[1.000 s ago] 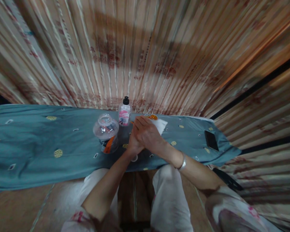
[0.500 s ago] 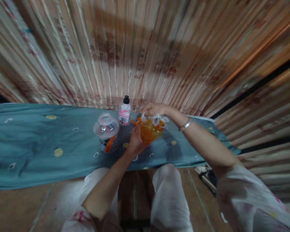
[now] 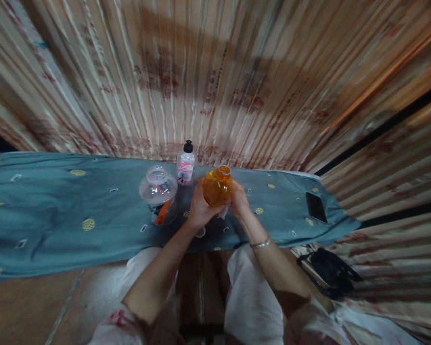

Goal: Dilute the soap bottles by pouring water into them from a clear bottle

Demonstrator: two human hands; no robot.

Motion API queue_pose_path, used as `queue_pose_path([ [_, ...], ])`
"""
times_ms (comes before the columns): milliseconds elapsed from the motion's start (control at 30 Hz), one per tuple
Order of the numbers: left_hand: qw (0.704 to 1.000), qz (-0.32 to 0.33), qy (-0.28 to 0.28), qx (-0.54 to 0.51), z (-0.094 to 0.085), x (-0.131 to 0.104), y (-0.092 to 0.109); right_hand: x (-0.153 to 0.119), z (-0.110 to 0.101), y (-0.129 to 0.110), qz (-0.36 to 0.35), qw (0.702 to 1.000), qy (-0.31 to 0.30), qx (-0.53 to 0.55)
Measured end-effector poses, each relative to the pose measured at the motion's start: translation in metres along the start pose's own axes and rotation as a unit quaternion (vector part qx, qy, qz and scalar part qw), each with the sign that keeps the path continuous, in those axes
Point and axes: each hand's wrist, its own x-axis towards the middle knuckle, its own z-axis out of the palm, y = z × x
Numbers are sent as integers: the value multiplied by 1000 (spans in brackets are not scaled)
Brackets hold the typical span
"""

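Step in hand: we judge that we are handling the orange bottle (image 3: 217, 188), holding it up between both hands just above the worktop (image 3: 57, 211); it looks like a wiping or turning step, but we cannot be sure which.
Left hand: our left hand (image 3: 198, 211) is wrapped around the left and lower side of the orange bottle, fingers curled on it.
Right hand: our right hand (image 3: 239, 200) presses on the right side of the bottle; a small piece of white cloth (image 3: 224, 211) shows under it, and we cannot tell if the fingers pinch it or only press it against the bottle.
Orange bottle: it stands nearly upright in our hands, its open neck pointing up and away from us; no cap is seen on it.
Near things: the clear jar (image 3: 158, 191) stands just to the left of our left hand, with something orange inside it low down. The white bottle with the black cap (image 3: 186, 166) stands behind, near the corrugated wall (image 3: 215, 76).
Further things: a dark phone (image 3: 315, 207) lies well apart to the right on the blue cloth of the worktop.
Next move calls for: in our judgement, a firm grip by the left hand, so that the bottle does not tip while the right hand works over its side, and care with the open neck.
Not clear: whether the bottle holds liquid.
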Motion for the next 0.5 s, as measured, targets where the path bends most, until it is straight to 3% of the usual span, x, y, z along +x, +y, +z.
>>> queue_pose_path([
  [300, 1000, -9, 5, -18, 0, 1, -4, -11, -9, -3, 6, 998, 31, 52],
  [500, 999, -12, 13, -42, 1, 2, -7, -6, -22, -15, -52, 997, 46, 40],
])
